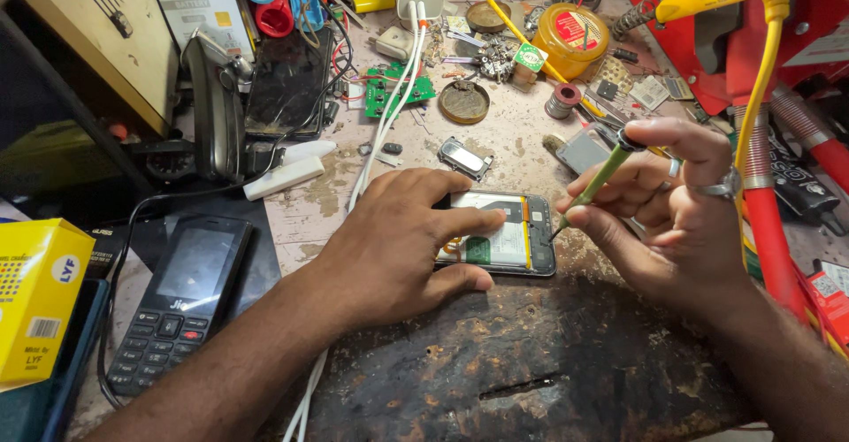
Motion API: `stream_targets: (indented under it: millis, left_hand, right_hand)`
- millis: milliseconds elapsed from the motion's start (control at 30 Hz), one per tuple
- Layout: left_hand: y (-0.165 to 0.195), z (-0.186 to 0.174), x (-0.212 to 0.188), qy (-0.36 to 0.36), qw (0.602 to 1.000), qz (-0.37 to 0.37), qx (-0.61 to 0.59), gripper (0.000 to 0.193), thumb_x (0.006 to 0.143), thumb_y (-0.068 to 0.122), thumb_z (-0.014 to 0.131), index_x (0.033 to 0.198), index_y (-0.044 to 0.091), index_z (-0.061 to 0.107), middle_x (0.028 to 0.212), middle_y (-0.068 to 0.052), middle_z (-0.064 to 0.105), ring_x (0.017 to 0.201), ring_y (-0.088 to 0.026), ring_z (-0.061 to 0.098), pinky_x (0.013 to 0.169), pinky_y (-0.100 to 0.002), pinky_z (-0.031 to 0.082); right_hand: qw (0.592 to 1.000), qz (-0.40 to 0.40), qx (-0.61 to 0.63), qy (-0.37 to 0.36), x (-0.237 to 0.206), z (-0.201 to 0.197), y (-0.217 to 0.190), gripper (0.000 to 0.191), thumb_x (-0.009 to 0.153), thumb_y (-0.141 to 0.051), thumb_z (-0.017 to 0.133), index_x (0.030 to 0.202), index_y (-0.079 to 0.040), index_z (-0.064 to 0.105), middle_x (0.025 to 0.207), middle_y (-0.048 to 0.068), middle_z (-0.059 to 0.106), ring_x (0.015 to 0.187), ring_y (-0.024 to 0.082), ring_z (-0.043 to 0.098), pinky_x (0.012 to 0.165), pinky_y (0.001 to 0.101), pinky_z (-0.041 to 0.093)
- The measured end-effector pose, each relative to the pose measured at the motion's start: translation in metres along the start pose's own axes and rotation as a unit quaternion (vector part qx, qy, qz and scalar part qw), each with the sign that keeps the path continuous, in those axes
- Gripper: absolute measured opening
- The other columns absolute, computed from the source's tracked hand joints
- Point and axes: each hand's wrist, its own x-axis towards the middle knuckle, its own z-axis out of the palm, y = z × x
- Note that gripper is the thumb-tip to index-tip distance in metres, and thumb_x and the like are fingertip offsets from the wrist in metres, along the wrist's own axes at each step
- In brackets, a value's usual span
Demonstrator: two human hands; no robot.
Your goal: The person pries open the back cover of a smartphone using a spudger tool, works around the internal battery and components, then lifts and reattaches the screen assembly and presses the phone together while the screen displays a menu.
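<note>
An opened smartphone (pixel 511 240) with its back cover off lies flat on the worn workbench, its white battery showing. My left hand (pixel 398 239) presses down on its left half, fingers spread over the battery. My right hand (pixel 659 199) grips a thin green screwdriver (pixel 594 184). The screwdriver's tip touches the phone's right edge. Rings are on two fingers of my right hand.
A black keypad phone (pixel 181 301) and a yellow box (pixel 35 296) lie at the left. White cables (pixel 385 115) cross the bench. A green circuit board (pixel 393 88), small metal parts, a yellow jar (pixel 573 40), a solder spool (pixel 562 99) and red equipment (pixel 778 62) crowd the back and right.
</note>
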Motion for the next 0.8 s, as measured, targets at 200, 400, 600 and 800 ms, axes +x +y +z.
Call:
stream_targets:
  millis: [200, 400, 600, 800]
  left_hand:
    - [0.000, 0.000, 0.000, 0.000, 1.000, 0.001, -0.006, 0.057, 0.075, 0.050, 0.082, 0.125, 0.023, 0.073, 0.132, -0.016, 0.061, 0.126, -0.035, 0.053, 0.104, -0.051, 0.038]
    - [-0.001, 0.000, 0.000, 0.000, 1.000, 0.006, 0.002, 0.056, 0.076, 0.049, 0.082, 0.124, 0.022, 0.074, 0.134, -0.017, 0.060, 0.127, -0.036, 0.052, 0.104, -0.051, 0.037]
    - [0.000, 0.001, 0.000, 0.000, 1.000, 0.002, 0.000, 0.055, 0.076, 0.049, 0.082, 0.124, 0.023, 0.074, 0.134, -0.017, 0.060, 0.127, -0.036, 0.052, 0.104, -0.051, 0.038]
    - [0.000, 0.001, -0.001, -0.003, 1.000, -0.002, -0.001, 0.055, 0.075, 0.048, 0.082, 0.124, 0.024, 0.074, 0.132, -0.016, 0.061, 0.127, -0.036, 0.053, 0.104, -0.051, 0.038]
  right_hand:
    - [0.993, 0.052, -0.087, 0.054, 0.000, 0.000, 0.003, 0.088, 0.076, 0.003, 0.089, 0.139, -0.012, 0.029, 0.096, 0.013, 0.066, 0.085, 0.018, 0.073, 0.079, 0.0305, 0.063]
    - [0.998, 0.051, 0.000, 0.022, 0.004, -0.002, -0.006, 0.057, 0.092, -0.004, 0.068, 0.133, -0.011, 0.028, 0.103, 0.012, 0.072, 0.092, 0.019, 0.075, 0.082, 0.0312, 0.065]
    - [0.987, -0.018, -0.155, 0.044, 0.002, 0.008, -0.007, 0.081, 0.077, -0.007, 0.087, 0.135, -0.015, 0.030, 0.103, 0.013, 0.066, 0.088, 0.019, 0.074, 0.081, 0.0319, 0.063]
    - [0.999, -0.034, 0.000, -0.027, -0.009, 0.007, -0.003, 0.054, 0.100, 0.000, 0.068, 0.136, -0.016, 0.030, 0.115, 0.016, 0.068, 0.109, 0.023, 0.076, 0.091, 0.0334, 0.065]
